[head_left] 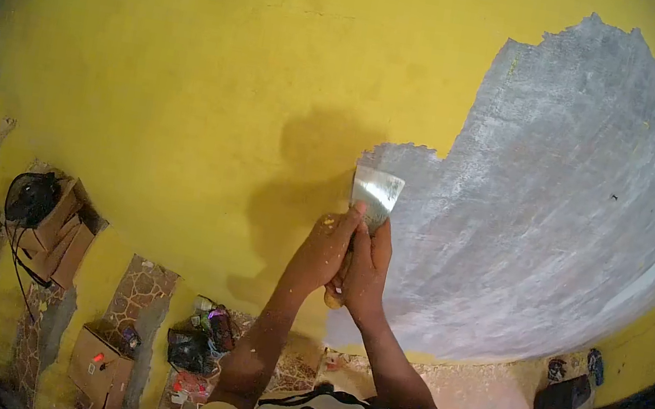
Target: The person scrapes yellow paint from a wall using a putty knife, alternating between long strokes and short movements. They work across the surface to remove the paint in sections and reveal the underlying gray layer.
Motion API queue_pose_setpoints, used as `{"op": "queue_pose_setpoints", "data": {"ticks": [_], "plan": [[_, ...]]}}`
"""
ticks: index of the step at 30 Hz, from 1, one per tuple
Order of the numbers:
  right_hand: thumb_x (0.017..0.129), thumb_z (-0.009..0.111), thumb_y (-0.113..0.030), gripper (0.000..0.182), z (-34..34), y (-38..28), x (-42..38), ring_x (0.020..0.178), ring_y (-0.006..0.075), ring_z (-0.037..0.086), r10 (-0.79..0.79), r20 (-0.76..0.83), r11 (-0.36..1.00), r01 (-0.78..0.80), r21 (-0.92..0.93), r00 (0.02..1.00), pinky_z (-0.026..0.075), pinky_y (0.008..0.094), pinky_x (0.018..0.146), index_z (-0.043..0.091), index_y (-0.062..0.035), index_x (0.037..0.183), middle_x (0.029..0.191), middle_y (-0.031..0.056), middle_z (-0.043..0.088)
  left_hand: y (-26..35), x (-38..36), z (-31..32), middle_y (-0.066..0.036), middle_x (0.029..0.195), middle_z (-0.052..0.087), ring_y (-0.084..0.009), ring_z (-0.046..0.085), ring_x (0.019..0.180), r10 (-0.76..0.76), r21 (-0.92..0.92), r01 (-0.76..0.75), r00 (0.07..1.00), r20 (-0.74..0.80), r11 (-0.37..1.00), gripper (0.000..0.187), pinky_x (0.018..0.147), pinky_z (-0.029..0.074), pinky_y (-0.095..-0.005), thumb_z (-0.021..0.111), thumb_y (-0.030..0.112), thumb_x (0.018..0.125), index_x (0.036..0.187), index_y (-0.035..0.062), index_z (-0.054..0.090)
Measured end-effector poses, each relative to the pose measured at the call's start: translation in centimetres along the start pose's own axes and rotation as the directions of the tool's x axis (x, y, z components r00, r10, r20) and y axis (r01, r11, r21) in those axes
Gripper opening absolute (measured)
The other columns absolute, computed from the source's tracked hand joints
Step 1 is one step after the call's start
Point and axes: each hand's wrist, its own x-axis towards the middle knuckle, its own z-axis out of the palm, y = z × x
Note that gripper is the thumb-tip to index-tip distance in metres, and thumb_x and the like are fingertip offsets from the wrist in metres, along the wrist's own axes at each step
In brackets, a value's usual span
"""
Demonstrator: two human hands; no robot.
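Note:
Both hands are wrapped round one paint scraper (378, 188), its wide metal blade pointing up at the wall and the end of its handle showing below my fingers. My left hand (324, 248) closes on it from the left, thumb laid along the base of the blade, with pale flecks on the skin. From the right, my right hand (368, 272) grips the same tool. The blade lies over the border between the yellow paint (192, 91) and the bare grey patch (549, 195), just below a ragged paint edge.
Cardboard boxes (61, 241) stand at the lower left, a black fan-like object (32, 198) on top. Another carton (101, 370) and a black bag (189, 351) sit nearer. A dark box-shaped object (562, 396) lies at the lower right.

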Motion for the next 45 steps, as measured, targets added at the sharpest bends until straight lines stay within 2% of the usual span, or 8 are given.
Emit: {"op": "queue_pose_setpoints", "data": {"ticks": [5,13,22,24,28,37,40,45], "plan": [[0.102,0.038,-0.015,0.032,-0.5,1.1,2.0,0.06,0.0037,0.048,-0.287,0.044,0.944,0.29,-0.155,0.957,0.04,0.0202,0.05,0.04,-0.0052,0.133,0.085,0.0018,0.054,0.3,1.1,-0.2,-0.013,0.062,0.052,-0.0203,0.054,0.056,0.126,0.036,-0.125,0.992,-0.018,0.991,0.06,0.056,0.045,-0.037,0.039,0.052,0.098,0.076,-0.0021,0.053],[0.101,0.041,-0.016,0.024,0.0,0.2,0.4,0.079,0.0148,0.052,-0.089,-0.063,0.994,0.084,-0.077,0.994,0.045,0.032,0.067,0.043,0.0,0.118,0.091,0.0095,0.054,-2.3,1.1,0.2,-0.017,0.065,0.052,-0.0239,0.056,0.06,0.302,0.206,-0.286,0.952,-0.054,0.936,0.059,0.06,0.046,-0.0392,0.037,0.049,0.1,0.076,-0.0035,0.051],[0.101,0.038,-0.012,0.019,0.5,-3.1,0.6,0.065,0.0077,0.051,-0.02,-0.011,1.0,0.02,-0.015,1.0,0.042,0.0241,0.051,0.044,-0.0032,0.117,0.087,0.0068,0.056,3.2,0.2,-0.5,-0.018,0.068,0.053,-0.0232,0.056,0.062,-0.08,0.063,0.076,0.995,0.061,0.995,0.057,0.064,0.046,-0.0406,0.041,0.045,0.1,0.077,-0.0048,0.055],[0.101,0.039,-0.013,0.022,0.1,-2.5,-0.1,0.065,0.0074,0.051,0.047,-0.026,0.993,-0.044,0.109,0.999,0.042,0.0239,0.051,0.044,-0.0035,0.12,0.084,0.0049,0.055,-2.1,1.1,-0.2,-0.019,0.074,0.056,-0.0266,0.056,0.065,0.407,0.262,-0.419,0.908,0.099,0.87,0.045,0.067,0.047,-0.0422,0.042,0.037,0.101,0.092,-0.0045,0.057],[0.1,0.039,-0.012,0.03,0.3,-3.0,0.9,0.067,0.0082,0.052,0.041,-0.008,0.998,-0.04,0.047,0.999,0.044,0.0239,0.054,0.041,-0.0023,0.129,0.091,0.0065,0.056,2.5,1.5,-1.2,-0.021,0.097,0.059,-0.0381,0.055,0.084,-0.035,0.211,-0.005,0.983,0.182,0.977,0.039,0.078,0.047,-0.0472,0.039,0.015,0.101,0.137,0.0039,0.036],[0.101,0.04,-0.013,0.028,-0.3,-0.5,1.7,0.066,0.0066,0.049,-0.185,-0.037,0.972,0.178,-0.151,0.982,0.042,0.0231,0.055,0.042,-0.0019,0.126,0.086,0.0035,0.054,-0.9,1.5,0.2,-0.022,0.086,0.058,-0.0325,0.057,0.074,0.447,0.266,-0.42,0.893,-0.046,0.868,0.043,0.07,0.046,-0.0412,0.04,0.036,0.101,0.113,-0.001,0.056],[0.101,0.039,-0.013,0.028,1.6,-5.0,2.8,0.064,0.0062,0.048,-0.1,0.022,0.992,0.098,0.077,0.995,0.042,0.0221,0.054,0.042,-0.0028,0.128,0.086,0.0028,0.054,5.8,1.5,-1.1,-0.009,0.07,0.058,-0.0194,0.054,0.068,0.051,0.075,-0.052,0.998,0.021,0.996,0.057,0.069,0.046,-0.0389,0.044,0.051,0.097,0.083,-0.0022,0.059],[0.102,0.04,-0.014,0.033,0.3,-2.1,0.9,0.074,0.0091,0.053,-0.083,-0.051,0.997,0.082,-0.006,0.995,0.046,0.0244,0.06,0.039,-0.0036,0.133,0.096,0.0063,0.056,2.5,0.2,-0.5,-0.016,0.079,0.061,-0.0242,0.06,0.076,-0.033,0.154,0.025,0.998,0.05,0.988,0.058,0.074,0.047,-0.0405,0.041,0.05,0.098,0.09,-0.0046,0.058]]}}
